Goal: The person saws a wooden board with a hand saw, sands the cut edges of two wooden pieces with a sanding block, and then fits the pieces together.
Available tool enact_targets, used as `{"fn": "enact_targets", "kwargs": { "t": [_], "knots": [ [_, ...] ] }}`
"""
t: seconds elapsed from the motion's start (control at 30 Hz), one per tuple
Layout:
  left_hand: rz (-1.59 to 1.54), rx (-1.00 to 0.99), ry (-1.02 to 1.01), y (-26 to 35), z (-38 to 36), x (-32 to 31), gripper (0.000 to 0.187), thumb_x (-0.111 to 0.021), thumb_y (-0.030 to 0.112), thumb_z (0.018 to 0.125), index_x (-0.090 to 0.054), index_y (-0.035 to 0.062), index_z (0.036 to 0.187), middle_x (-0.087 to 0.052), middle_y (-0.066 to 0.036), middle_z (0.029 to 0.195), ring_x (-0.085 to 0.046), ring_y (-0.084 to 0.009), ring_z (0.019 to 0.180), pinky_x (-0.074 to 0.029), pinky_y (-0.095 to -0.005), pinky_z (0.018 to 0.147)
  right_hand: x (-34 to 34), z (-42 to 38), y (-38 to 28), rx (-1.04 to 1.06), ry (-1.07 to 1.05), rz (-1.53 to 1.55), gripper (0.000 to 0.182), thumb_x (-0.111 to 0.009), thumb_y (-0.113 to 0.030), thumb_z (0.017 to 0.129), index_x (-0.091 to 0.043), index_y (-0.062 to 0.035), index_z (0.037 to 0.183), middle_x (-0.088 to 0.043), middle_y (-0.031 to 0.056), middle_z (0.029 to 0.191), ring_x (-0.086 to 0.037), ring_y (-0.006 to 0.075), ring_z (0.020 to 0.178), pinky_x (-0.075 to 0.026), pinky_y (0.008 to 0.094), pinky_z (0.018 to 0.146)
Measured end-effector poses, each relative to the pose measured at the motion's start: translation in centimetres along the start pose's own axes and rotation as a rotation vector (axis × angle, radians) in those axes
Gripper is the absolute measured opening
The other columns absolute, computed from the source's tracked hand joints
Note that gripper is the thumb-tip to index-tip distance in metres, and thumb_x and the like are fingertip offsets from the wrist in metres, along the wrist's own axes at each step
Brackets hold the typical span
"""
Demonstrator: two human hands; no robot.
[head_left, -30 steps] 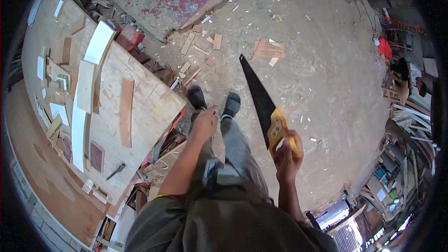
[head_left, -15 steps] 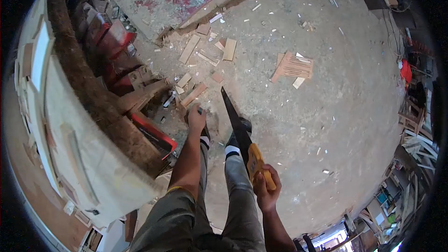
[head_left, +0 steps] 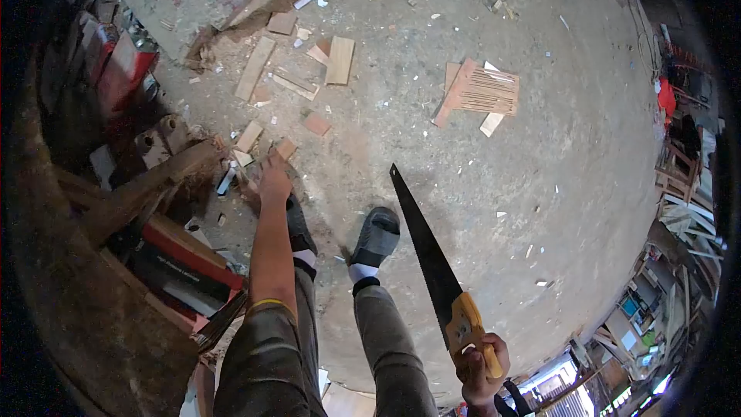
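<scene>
My right hand point(head_left: 482, 371) grips the yellow handle of a handsaw point(head_left: 432, 262). The dark, toothed blade slants up and left over the concrete floor, clear of any wood. Low beside my left shoe, my left hand point(head_left: 270, 177) is closed over a short reddish-brown wood block point(head_left: 285, 148). One end of the block shows past my fingers, and the rest is hidden under the hand. Just beyond lie a pale wood block point(head_left: 248, 136) and a reddish square offcut point(head_left: 316, 123).
Several boards, including a light plank point(head_left: 340, 60), lie on the floor ahead. To the right is a slotted wooden piece point(head_left: 488, 91) on other scraps. A thick wooden beam point(head_left: 154, 189) and a red-and-black box point(head_left: 181, 270) crowd the left side. Timber is stacked along the right edge.
My left hand has reached down onto the wood block. My right hand has carried the saw right and lower in view. The camera view has shifted, and the workbench at left is out of sight.
</scene>
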State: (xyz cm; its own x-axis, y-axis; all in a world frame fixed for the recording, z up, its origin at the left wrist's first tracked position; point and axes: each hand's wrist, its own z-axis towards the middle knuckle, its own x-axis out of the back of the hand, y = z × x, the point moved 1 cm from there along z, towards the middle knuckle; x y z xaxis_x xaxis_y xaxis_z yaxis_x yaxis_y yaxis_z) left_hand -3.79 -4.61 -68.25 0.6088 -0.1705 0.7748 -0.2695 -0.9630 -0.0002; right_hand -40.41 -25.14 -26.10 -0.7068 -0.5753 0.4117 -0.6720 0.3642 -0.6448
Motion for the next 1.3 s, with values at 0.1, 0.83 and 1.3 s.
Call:
{"fn": "enact_targets", "kwargs": {
  "t": [0.1, 0.83, 1.3],
  "knots": [
    [0.139, -0.011, 0.044, 0.3, 1.2, -2.5, 0.048, -0.063, 0.015, 0.092, -0.041, 0.0101, 0.134, -0.046, -0.019, 0.132, -0.043, -0.0402, 0.129, -0.040, -0.0484, 0.108, 0.3, 0.4, -0.3, -0.030, -0.024, -0.005, 0.037, -0.060, -0.029, 0.096, -0.047, -0.0015, 0.118, -0.053, 0.0006, 0.070, -0.046, 0.0058, 0.054, -0.036, 0.0201, 0.050],
    [-1.968, -0.205, -0.326, 11.7, -38.2, 37.3, 0.028, -0.051, 0.030, 0.104, -0.049, 0.0055, 0.118, -0.064, -0.011, 0.085, -0.063, -0.0177, 0.063, -0.054, -0.0314, 0.059, 8.5, -8.8, -21.3, 0.207, -0.088, 0.250, 0.024, -0.062, -0.016, 0.096, -0.058, -0.0049, 0.117, -0.058, 0.0021, 0.095, -0.047, 0.0036, 0.061, -0.037, 0.0191, 0.050],
    [-1.654, 0.043, 0.273, -12.6, -57.5, 57.9, 0.037, -0.046, 0.031, 0.106, -0.047, 0.0024, 0.130, -0.066, -0.010, 0.088, -0.064, -0.0149, 0.071, -0.055, -0.0279, 0.064, 7.0, -19.7, -39.5, 0.381, -0.803, 0.382, 0.070, -0.055, -0.056, 0.097, -0.050, 0.0023, 0.136, -0.034, -0.0038, 0.051, -0.032, 0.0065, 0.038, -0.027, 0.0231, 0.036]
  ]
}}
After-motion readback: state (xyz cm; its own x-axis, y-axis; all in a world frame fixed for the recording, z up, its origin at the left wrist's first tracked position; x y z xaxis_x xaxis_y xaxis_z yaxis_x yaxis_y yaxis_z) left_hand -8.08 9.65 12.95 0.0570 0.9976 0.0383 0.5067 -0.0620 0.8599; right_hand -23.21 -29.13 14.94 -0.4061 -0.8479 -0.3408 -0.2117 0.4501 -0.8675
